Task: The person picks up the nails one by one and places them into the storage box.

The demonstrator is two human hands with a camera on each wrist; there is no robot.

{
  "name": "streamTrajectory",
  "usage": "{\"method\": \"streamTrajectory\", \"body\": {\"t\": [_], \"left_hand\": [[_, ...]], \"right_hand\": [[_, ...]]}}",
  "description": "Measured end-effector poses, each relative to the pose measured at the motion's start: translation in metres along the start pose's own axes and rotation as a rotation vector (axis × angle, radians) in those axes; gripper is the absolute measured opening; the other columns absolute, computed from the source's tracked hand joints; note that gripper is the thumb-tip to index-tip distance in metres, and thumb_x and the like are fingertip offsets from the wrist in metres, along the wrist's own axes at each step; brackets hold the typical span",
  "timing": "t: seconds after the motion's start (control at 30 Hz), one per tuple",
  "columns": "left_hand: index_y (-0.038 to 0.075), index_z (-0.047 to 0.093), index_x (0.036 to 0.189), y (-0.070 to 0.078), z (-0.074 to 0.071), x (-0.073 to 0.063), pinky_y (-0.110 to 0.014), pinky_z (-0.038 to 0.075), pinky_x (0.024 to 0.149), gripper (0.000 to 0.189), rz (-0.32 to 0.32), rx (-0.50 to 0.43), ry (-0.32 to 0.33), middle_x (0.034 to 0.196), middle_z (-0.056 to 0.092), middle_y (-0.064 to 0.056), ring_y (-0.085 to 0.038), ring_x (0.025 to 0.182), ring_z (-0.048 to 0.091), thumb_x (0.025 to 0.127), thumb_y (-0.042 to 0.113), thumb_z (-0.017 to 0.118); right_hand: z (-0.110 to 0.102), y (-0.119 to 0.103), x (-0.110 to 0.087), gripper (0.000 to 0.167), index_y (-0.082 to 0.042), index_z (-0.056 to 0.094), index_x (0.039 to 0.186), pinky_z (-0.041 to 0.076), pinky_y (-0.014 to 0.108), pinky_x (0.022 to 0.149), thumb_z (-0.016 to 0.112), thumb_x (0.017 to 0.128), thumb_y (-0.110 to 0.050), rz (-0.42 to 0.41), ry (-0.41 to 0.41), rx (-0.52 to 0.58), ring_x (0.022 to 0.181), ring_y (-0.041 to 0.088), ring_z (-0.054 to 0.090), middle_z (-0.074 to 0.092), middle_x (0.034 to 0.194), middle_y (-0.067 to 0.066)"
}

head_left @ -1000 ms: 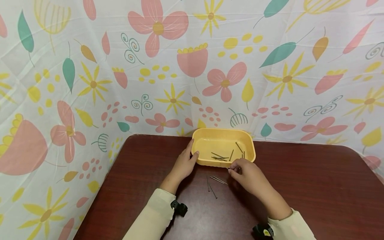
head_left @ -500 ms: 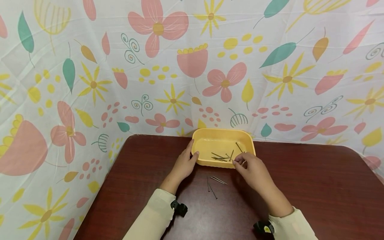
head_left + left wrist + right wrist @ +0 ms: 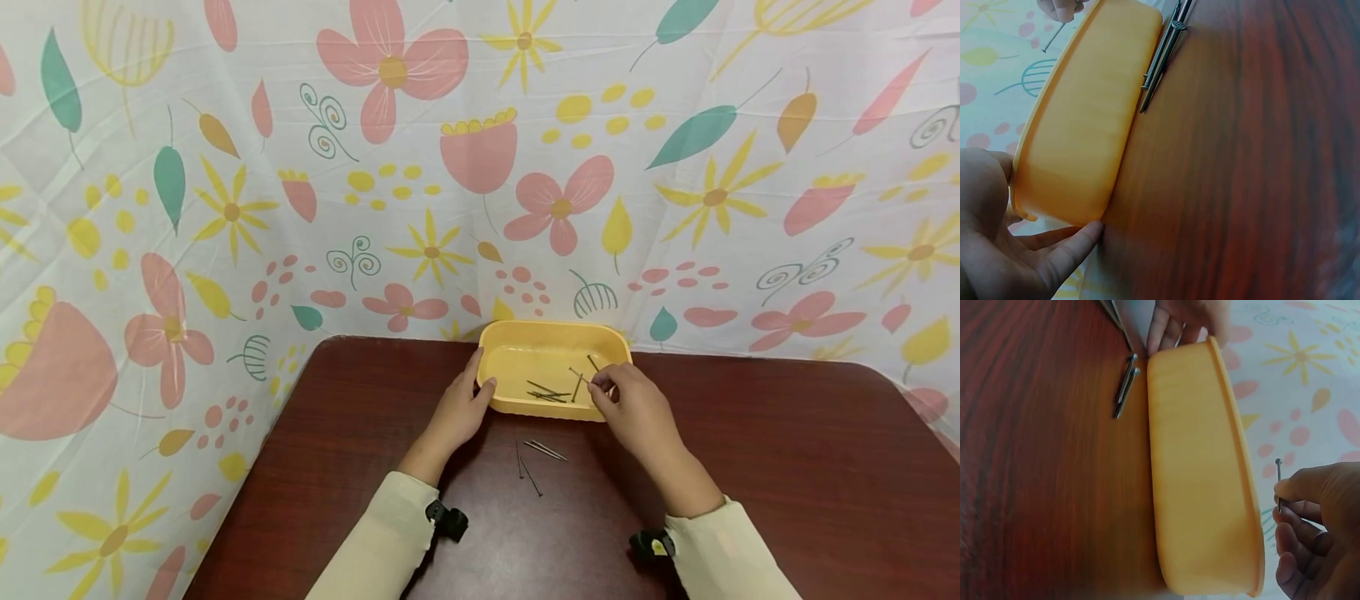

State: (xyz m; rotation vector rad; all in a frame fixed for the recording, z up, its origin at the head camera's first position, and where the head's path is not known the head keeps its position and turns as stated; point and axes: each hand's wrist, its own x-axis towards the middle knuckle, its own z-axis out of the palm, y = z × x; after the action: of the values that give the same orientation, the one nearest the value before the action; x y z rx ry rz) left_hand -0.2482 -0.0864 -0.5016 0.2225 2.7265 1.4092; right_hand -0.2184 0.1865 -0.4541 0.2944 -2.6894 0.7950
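While your right hand (image 3: 637,408) pinches a slim grey metal nail (image 3: 1279,472) between thumb and index finger, head end sticking out above the shallow yellow rounded-rectangle plastic tray (image 3: 536,407), your left hand (image 3: 459,408) grips that tray's left end. More grey metal nails (image 3: 549,397) lie inside; a few loose metal nails (image 3: 544,451) sit just in front on the red-brown wood-grain table (image 3: 360,400). Best: firm light pinch, low slow moves, rim cleared, tray braced.
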Motion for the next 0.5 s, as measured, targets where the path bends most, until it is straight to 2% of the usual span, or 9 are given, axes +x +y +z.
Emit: {"method": "streamTrajectory", "body": {"t": [0.23, 0.5], "left_hand": [[0.03, 0.015, 0.164, 0.0, 0.0, 0.0, -0.058, 0.035, 0.117, 0.065, 0.0, -0.003, -0.002, 0.161, 0.037, -0.018, -0.039, 0.146, 0.04, 0.107, 0.043, 0.044], [0.031, 0.014, 0.164, -0.001, 0.0, 0.0, -0.058, 0.035, 0.116, 0.065, -0.004, 0.001, -0.006, 0.16, 0.037, -0.019, -0.04, 0.145, 0.04, 0.107, 0.046, 0.042]], "right_hand": [[0.002, 0.003, 0.007, 0.008, -0.007, 0.07, 0.093, 0.049, 0.038, 0.069, 0.069, 0.095, -0.014, 0.015, -0.007, 0.001, 0.078, 0.023, 0.061, 0.064, 0.089, 0.009], [0.004, 0.006, 0.015, 0.01, -0.006, 0.07, 0.094, 0.05, 0.04, 0.07, 0.067, 0.095, -0.015, 0.014, -0.023, -0.023, 0.08, 0.024, 0.061, 0.065, 0.09, 0.01]]}}
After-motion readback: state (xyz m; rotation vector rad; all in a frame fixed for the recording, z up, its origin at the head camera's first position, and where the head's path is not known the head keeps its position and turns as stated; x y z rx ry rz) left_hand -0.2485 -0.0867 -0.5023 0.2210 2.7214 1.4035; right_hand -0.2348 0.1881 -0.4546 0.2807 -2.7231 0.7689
